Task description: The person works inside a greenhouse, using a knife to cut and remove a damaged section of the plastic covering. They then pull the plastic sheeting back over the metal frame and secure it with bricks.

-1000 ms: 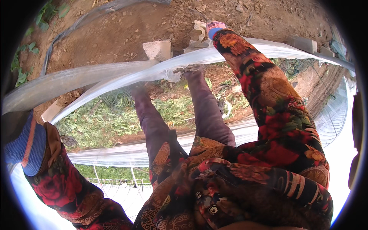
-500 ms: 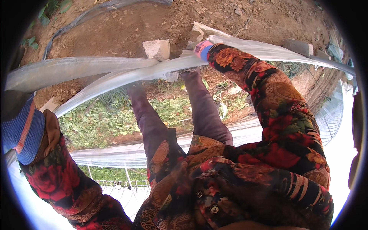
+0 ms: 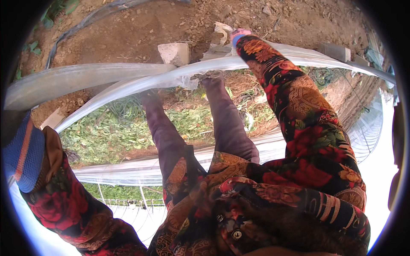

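Observation:
At the far left my left hand wears a blue knit glove with an orange stripe. Its dark finger end runs into the picture's shadowed rim beside the plastic sheet, so the fingers are hidden. My right hand, in a pinkish glove with a blue cuff, is stretched out over the far edge of the clear plastic sheet. It is beside a loose, crumpled flap of film; its fingers are too small and blurred to make out. The sheet lies gathered in long folds across the ground.
A pale block sits against the sheet's far side, and another block lies at the right. Bare brown soil spreads beyond. My legs stand among leafy green plants, with more plastic film behind them.
My right hand has moved farther out and slightly right, and the film below it has shifted. My left hand has dropped slightly toward me.

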Demonstrator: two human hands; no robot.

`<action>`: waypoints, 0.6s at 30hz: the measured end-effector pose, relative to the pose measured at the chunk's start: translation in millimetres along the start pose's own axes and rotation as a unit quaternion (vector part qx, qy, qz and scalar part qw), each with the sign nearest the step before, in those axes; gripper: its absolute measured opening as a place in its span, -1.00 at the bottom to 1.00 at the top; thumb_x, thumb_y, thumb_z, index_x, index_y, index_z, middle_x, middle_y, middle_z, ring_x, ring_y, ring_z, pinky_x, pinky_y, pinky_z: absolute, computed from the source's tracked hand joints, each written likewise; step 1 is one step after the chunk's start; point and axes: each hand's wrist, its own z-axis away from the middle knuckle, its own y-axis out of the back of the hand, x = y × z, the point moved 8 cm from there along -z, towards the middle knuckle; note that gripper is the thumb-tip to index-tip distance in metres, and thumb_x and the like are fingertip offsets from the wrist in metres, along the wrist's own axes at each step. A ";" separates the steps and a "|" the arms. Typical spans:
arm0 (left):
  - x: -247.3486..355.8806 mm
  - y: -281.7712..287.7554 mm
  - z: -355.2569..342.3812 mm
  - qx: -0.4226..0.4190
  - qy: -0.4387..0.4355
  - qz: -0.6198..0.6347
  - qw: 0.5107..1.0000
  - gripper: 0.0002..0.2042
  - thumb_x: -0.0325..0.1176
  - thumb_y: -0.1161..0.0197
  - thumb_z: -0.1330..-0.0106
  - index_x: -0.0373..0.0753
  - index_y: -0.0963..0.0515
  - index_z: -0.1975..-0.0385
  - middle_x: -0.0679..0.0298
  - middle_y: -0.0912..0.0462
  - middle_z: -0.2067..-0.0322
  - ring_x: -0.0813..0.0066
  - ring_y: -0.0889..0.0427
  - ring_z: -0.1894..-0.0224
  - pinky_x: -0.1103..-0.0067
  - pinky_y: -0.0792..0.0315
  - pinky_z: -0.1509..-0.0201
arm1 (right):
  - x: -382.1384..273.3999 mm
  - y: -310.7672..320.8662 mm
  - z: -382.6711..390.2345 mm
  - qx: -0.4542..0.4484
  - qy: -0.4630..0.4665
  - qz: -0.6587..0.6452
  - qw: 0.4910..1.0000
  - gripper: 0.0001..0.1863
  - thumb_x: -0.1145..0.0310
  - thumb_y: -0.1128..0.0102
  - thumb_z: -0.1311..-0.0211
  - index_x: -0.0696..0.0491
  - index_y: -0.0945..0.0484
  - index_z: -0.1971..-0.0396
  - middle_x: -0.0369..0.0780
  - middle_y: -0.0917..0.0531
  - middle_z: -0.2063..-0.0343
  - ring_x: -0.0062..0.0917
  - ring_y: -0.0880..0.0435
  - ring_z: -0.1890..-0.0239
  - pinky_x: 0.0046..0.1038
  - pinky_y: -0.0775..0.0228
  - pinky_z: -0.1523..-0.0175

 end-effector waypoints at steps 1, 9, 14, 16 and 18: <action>-1.5 0.2 0.3 -0.003 0.004 0.002 1.000 -0.47 -0.19 -0.14 -0.10 -0.47 -0.21 0.05 0.23 -0.45 0.44 0.41 -0.49 0.42 0.60 -0.40 0.32 | -11.5 -10.3 5.4 -0.033 0.020 0.002 0.999 -0.72 0.33 0.16 -0.09 0.01 -0.55 0.29 -0.17 -0.61 0.35 -0.42 -0.58 0.24 -0.38 -0.41 0.23; -7.7 3.6 6.4 -0.001 0.028 0.015 0.999 -0.49 -0.21 -0.13 -0.10 -0.46 -0.22 0.06 0.21 -0.46 0.42 0.40 -0.49 0.40 0.59 -0.41 0.31 | -78.7 -16.2 70.5 -0.177 0.233 -0.061 0.954 -0.73 0.28 0.00 0.00 0.11 -0.58 0.37 -0.18 -0.61 0.36 -0.40 -0.56 0.20 -0.31 -0.39 0.15; -7.5 1.2 8.1 -0.014 0.020 0.016 1.000 -0.51 -0.22 -0.12 -0.11 -0.46 -0.23 0.07 0.20 -0.46 0.41 0.39 -0.50 0.39 0.59 -0.41 0.30 | -63.5 27.8 69.1 -0.094 0.223 -0.121 0.963 -0.76 0.34 0.02 0.01 0.01 -0.59 0.35 -0.22 -0.62 0.35 -0.42 -0.60 0.30 -0.43 -0.44 0.27; -7.6 -0.4 6.6 -0.015 0.023 0.016 0.999 -0.52 -0.23 -0.12 -0.11 -0.45 -0.23 0.07 0.19 -0.46 0.40 0.39 -0.50 0.39 0.59 -0.41 0.30 | -45.6 27.4 57.9 -0.087 0.143 -0.098 0.981 -0.78 0.36 0.04 0.02 -0.01 -0.58 0.39 -0.19 -0.62 0.39 -0.42 -0.60 0.32 -0.47 -0.43 0.29; -6.6 -2.0 4.2 -0.017 0.024 0.018 0.999 -0.52 -0.23 -0.11 -0.11 -0.45 -0.23 0.07 0.19 -0.46 0.40 0.38 -0.50 0.38 0.58 -0.41 0.30 | -32.5 16.4 46.2 -0.125 0.089 -0.072 0.985 -0.75 0.34 0.15 -0.08 -0.02 -0.56 0.36 -0.16 -0.61 0.35 -0.39 -0.59 0.33 -0.46 -0.43 0.31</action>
